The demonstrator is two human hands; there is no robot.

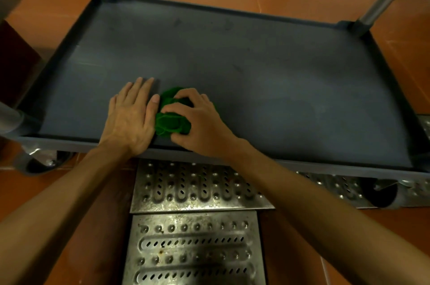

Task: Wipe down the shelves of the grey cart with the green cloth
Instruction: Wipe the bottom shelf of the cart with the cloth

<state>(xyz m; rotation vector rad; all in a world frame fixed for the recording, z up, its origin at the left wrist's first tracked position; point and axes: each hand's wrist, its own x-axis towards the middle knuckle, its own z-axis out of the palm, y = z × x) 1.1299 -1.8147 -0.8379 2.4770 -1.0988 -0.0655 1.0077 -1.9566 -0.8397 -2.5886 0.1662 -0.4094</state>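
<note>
The grey cart's low shelf (256, 70) fills the middle of the head view, with raised rims and metal posts at its far corners. A bunched green cloth (171, 119) lies on the shelf near its front edge. My right hand (197, 122) grips the cloth, fingers curled over it. My left hand (131, 112) lies flat on the shelf just left of the cloth, fingers straight, its thumb touching the cloth's edge.
Perforated steel drain grates (195, 245) lie in the orange tiled floor under and in front of the cart. Cart wheels (381, 194) show below the front rim at both ends. A dark cabinet (14, 57) stands at the left.
</note>
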